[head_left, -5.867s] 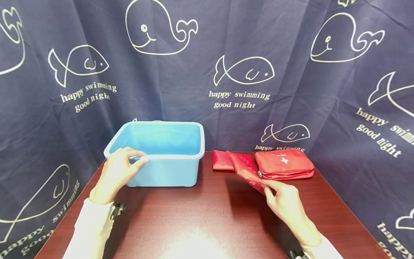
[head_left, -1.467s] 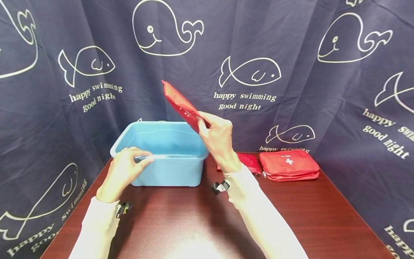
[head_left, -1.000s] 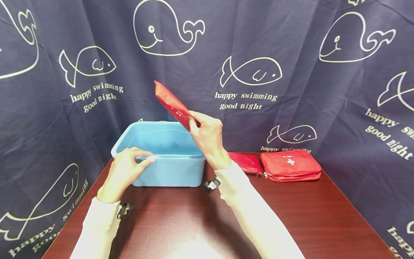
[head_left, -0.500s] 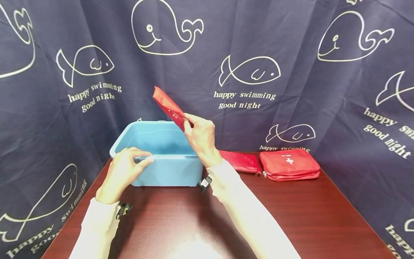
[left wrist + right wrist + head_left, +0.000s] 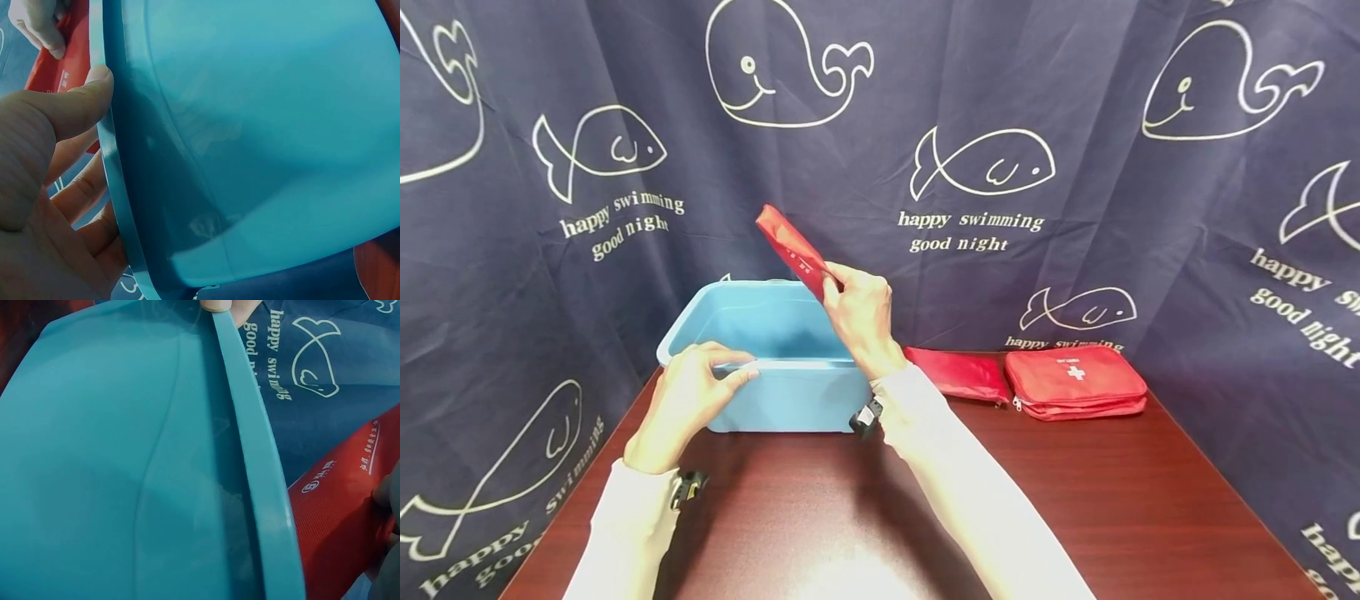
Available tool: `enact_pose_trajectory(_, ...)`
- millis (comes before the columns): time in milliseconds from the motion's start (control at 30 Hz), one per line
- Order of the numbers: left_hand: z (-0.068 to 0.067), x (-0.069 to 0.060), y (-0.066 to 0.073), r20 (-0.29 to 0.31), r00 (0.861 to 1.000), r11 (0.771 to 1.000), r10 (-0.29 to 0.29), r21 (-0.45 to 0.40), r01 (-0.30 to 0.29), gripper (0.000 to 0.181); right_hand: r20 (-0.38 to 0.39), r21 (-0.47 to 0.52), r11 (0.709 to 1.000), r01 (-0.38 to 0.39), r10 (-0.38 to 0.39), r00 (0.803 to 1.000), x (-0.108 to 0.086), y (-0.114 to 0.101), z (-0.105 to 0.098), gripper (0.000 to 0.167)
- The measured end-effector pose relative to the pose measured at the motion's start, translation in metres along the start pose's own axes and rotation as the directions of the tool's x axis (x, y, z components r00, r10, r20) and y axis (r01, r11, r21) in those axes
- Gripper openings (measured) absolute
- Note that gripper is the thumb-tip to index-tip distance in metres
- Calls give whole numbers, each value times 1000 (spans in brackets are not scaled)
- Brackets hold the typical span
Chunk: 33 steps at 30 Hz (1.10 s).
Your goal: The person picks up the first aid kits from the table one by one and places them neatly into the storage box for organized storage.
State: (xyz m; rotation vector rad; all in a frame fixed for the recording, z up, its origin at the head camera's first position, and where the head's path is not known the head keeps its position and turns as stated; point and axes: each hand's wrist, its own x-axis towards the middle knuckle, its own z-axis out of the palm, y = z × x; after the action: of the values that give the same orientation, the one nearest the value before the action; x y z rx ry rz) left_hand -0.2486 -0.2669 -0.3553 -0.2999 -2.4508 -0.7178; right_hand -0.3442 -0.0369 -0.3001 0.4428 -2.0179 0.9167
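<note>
My left hand [image 5: 688,400] pinches the near rim of a light blue plastic bin [image 5: 790,404]. In the left wrist view the thumb [image 5: 81,103] lies on the rim's inner side, with the other fingers outside it. A flat red pouch [image 5: 792,250] with small white print is gripped at its lower end by my right hand [image 5: 863,317]. The pouch slants up to the left, above the bin's right part. In the right wrist view the pouch [image 5: 347,512] shows past the bin's rim, and the hand is mostly cut off.
A second red pouch [image 5: 958,375] lies on the brown table [image 5: 1075,500], partly hidden by my right wrist. Beside it sits a zipped red first aid bag [image 5: 1075,379] with a white cross. A dark blue printed curtain [image 5: 970,100] hangs behind.
My right hand has lifted the pouch from the table and carried it left over the bin. During the last second it has moved slightly left and down. The left hand stays on the rim.
</note>
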Motion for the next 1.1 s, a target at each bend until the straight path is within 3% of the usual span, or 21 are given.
enact_pose_trajectory(500,1,-1,0,9,1000,1000,-20,2,20,16,66,-62,998,-2,6,998,-9,9,5,24)
enact_pose_trajectory(700,1,-1,-1,10,1000,1000,-27,7,27,16,163,-69,997,23,-12,986,-10,7,5,18)
enact_pose_trajectory(1100,1,1,-1,11,1000,1000,-23,10,23,14,237,18,1000,-15,10,972,-5,-12,-30,20)
